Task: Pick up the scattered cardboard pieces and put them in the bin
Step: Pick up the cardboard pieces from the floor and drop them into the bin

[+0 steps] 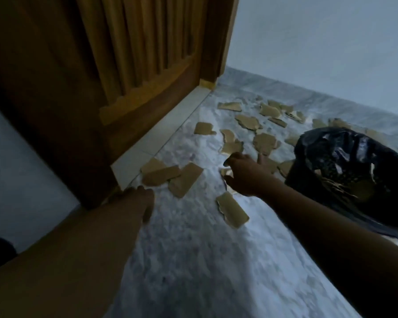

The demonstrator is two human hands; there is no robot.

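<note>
At the centre of the frame, the person's right hand [245, 174] reaches low over a pale marbled floor [193, 260], its fingers bent over a small pale scrap [226, 172]. Blur and dim light hide the fingertips, so I cannot tell whether the hand already pinches the scrap or only hovers on it.

Left of centre and a little lower, the left hand [141, 201] hangs beside the bottom corner of a wooden door [129, 53]. Its fingers are loosely bent and nothing shows in it.

Torn tan cardboard pieces [248, 121] lie across the floor from the middle of the frame to the upper right. A long piece [232, 210] lies just below the right hand, and two overlapping pieces [184, 180] lie between the hands. At the right edge, close to the right hand, stands the bin [319, 145], lined with a black bag; tan scraps seem to lie inside.

The step in hand looks like gathering, with most pieces not yet picked up. The next move probably calls for closing the fingers on the scrap, lifting it clear, and carrying it a short way right over the bin's mouth. Thin, flat pieces may need a fingernail under one edge.
</note>
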